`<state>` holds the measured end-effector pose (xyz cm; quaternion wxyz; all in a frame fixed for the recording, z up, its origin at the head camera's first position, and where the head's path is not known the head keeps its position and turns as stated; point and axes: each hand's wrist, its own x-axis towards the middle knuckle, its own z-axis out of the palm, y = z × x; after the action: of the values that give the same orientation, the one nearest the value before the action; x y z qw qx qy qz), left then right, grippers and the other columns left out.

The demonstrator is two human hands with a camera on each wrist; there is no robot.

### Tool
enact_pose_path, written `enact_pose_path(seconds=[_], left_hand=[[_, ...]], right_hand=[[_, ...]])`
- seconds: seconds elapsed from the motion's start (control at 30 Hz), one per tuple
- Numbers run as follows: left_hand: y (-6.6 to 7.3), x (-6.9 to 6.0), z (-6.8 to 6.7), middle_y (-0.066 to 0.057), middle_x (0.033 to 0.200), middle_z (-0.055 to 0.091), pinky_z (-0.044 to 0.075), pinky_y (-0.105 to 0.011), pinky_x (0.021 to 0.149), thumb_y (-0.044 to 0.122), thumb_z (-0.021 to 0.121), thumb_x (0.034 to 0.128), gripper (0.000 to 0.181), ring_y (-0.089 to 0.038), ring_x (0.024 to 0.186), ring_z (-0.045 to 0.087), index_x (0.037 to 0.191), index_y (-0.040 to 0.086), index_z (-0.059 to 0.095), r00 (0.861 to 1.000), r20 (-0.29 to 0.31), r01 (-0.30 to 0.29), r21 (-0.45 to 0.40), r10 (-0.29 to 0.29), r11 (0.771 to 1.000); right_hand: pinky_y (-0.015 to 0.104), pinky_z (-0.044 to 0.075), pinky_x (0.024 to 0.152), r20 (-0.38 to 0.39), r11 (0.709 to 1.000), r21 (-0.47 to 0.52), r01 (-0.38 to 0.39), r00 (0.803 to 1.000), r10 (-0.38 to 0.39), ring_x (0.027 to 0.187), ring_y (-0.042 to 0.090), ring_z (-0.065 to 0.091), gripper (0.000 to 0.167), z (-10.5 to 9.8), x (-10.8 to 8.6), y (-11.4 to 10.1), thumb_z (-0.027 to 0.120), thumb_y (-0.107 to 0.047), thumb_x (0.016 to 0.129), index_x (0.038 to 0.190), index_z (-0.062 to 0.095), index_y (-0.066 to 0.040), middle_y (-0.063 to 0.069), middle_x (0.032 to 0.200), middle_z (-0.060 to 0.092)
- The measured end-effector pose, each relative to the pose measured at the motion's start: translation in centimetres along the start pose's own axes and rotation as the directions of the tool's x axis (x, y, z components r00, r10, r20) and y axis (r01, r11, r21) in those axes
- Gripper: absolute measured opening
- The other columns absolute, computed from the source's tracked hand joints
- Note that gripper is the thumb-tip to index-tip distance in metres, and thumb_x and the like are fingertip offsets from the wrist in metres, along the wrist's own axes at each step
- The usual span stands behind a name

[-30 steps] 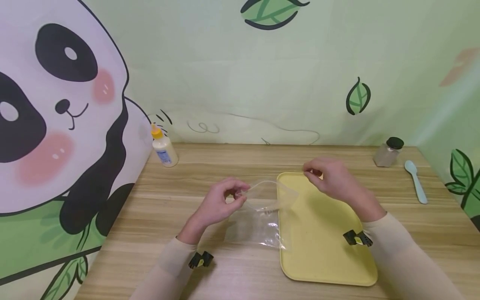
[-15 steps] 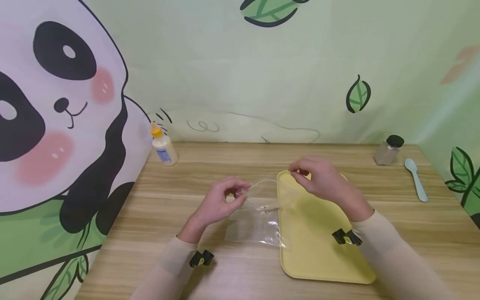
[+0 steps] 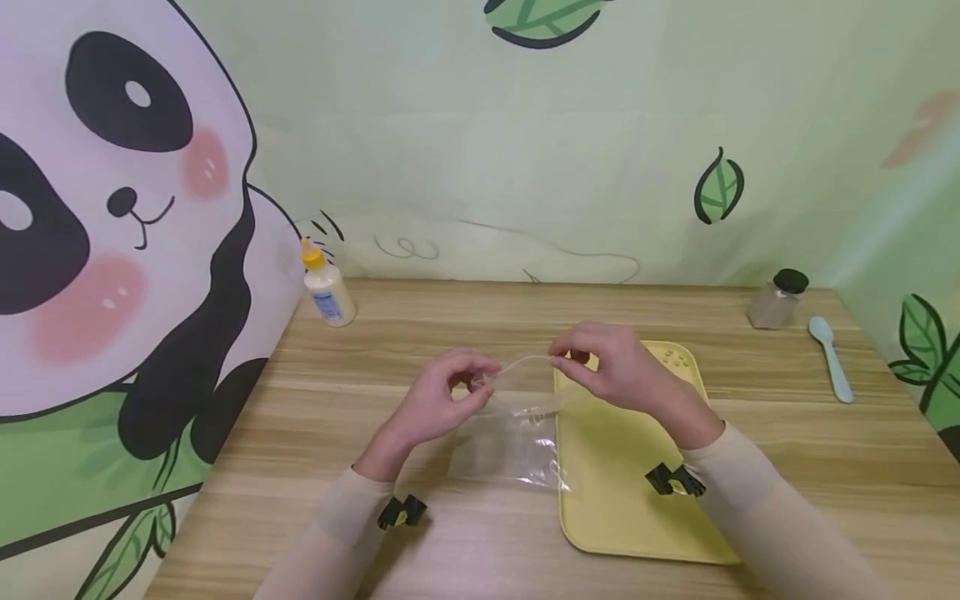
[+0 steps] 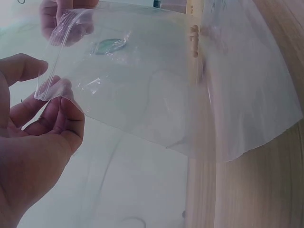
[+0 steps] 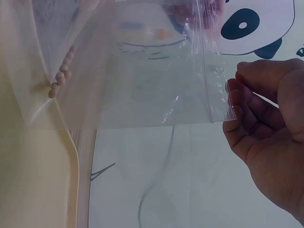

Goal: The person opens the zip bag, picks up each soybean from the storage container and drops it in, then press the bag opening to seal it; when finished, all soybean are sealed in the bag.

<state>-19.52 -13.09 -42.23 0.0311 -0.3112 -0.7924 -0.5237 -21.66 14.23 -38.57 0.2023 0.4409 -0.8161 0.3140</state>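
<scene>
A clear plastic zip bag (image 3: 504, 450) hangs between my hands, its lower part over the table and the left edge of the yellow tray (image 3: 622, 508). My left hand (image 3: 442, 400) pinches one corner of its mouth. At the opposite corner, the fingertips of my right hand (image 3: 611, 367) hold the rim, which bows upward between the hands. In the right wrist view, the zip strip of the bag (image 5: 142, 90) runs down close to my right fingers. Several small round tan balls (image 3: 675, 358) lie at the tray's far right corner, partly seen through the bag in both wrist views.
A squeeze bottle (image 3: 328, 293) with a yellow cap stands at the back left. To the back right are a jar (image 3: 776, 302) with a black lid and a light blue spoon (image 3: 831, 360). A panda-printed wall rises behind and left of the wooden table (image 3: 420, 312).
My right hand has moved left across the tray to the bag's right corner and now holds it. This uncovers the tan balls. My left hand keeps its hold in nearly the same place.
</scene>
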Motion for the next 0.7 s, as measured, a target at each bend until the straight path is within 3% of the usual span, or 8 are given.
enact_pose_path(seconds=[0.7], left_hand=[[0.0,0.1,-0.1,-0.010,0.093,0.065,0.058,-0.031,0.076,-0.004,0.068,0.0828,0.026,-0.018,0.082,0.058,0.109,-0.002,0.067,1.000,0.000,-0.005,-0.010,0.005,1.000]], right_hand=[[0.026,0.051,0.060,0.020,0.997,-0.039,-0.073,0.997,0.073,0.071,0.004,0.055,0.011,-1.0,-1.1,1.1,0.073,-0.006,0.083,0.093,0.071,-0.010,-0.004,0.082,0.068]])
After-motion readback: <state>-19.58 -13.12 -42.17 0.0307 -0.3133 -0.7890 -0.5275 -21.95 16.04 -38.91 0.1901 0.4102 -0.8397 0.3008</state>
